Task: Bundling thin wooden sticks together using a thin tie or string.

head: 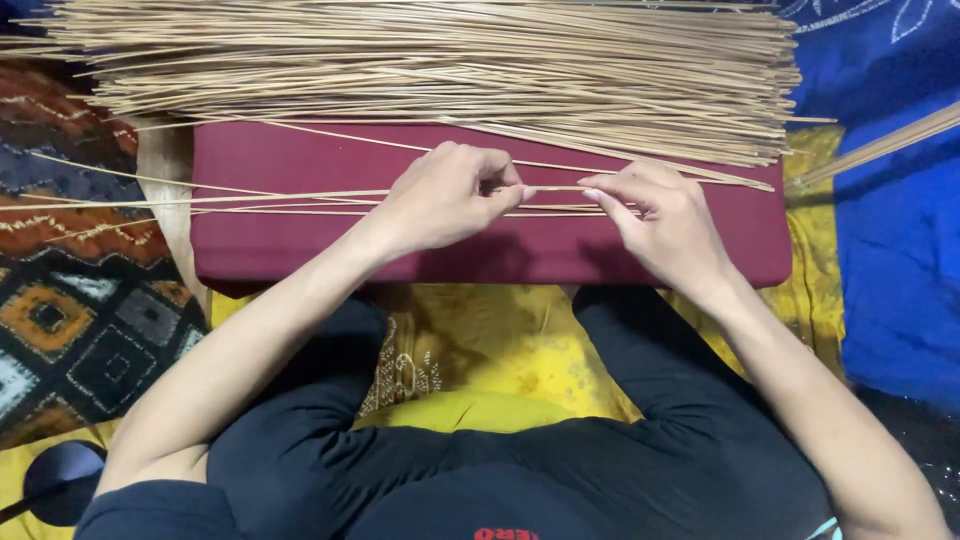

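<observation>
Setting: floor-level work spot seen from above, with layered textiles around a low maroon board (300, 240).

Board: rectangular, flat, covered in smooth dark red cloth, lying across the middle of the frame in front of the seated person's knees.

Stick pile (450, 60): large heap of thin, straight, pale tan sticks, dry and fibrous-looking, laid roughly parallel along the top of the frame and overlapping the board's far edge. Several loose sticks (150, 200) lie across the left half of the board and jut past its left edge.

Held stick (553, 188): one slim tan stick, horizontal, at the centre of the frame just above the board.

Left hand (440, 200): fingers curled, thumb and forefinger pinched on the held stick, centre of frame.

Right hand (665, 225): right of centre, fingertips pinched on the same stick, almost meeting the left hand's fingertips.

Yellow cloth (500, 350): soft, creased fabric with small gold-coloured embroidery, draped over the lap below the board.

Patterned rug (70, 320): woven, geometric diamonds in black, orange and blue, left side of the frame.

Blue cloth (890, 250): bright, smooth fabric, right side of the frame.

Black garment (520, 470): dark knit top, lower edge of the frame.
</observation>
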